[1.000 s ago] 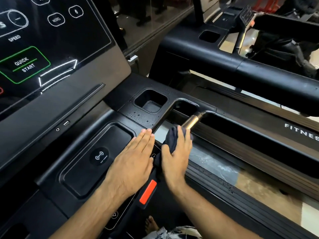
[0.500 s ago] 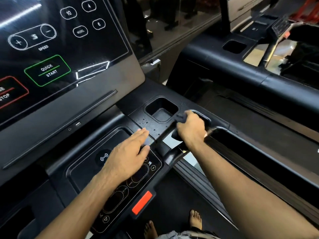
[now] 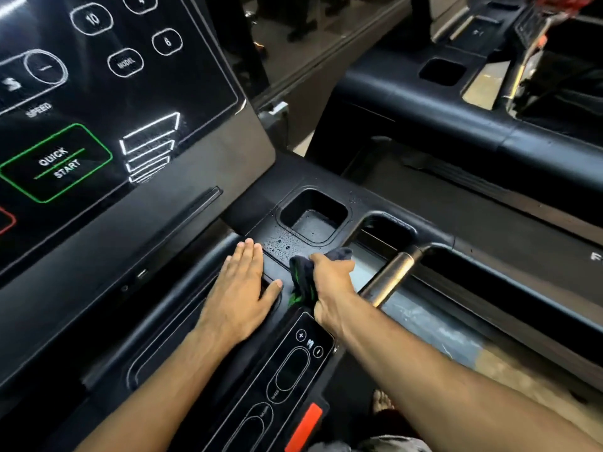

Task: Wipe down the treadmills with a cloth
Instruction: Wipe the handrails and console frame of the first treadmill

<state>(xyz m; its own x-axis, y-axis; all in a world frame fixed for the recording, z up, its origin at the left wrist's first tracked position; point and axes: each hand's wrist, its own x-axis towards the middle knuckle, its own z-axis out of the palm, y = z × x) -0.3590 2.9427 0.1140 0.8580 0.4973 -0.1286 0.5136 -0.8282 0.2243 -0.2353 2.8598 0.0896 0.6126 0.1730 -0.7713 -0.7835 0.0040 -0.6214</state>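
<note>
Right hand [image 3: 331, 282] bunched tight around the dark cloth with green marks [image 3: 301, 278], pressed on the black treadmill console [image 3: 326, 177]. Just ahead of those fingers [image 3: 318, 257]: wet droplet-speckled patch [image 3: 277, 244] and square black cup recess [image 3: 313, 216], toward the console's far edge. Nearer hand for it: right. Left hand [image 3: 241, 288] flat, splayed, holding nothing, just beside. Cloth's underside hidden; brass-toned handlebar [image 3: 390, 275] stretching off right, its near end lost behind the forearm.

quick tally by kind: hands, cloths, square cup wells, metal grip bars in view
hands: 2, left hand and right hand
cloths: 1, dark cloth
square cup wells: 2, near, far
metal grip bars: 1
total: 6
</note>
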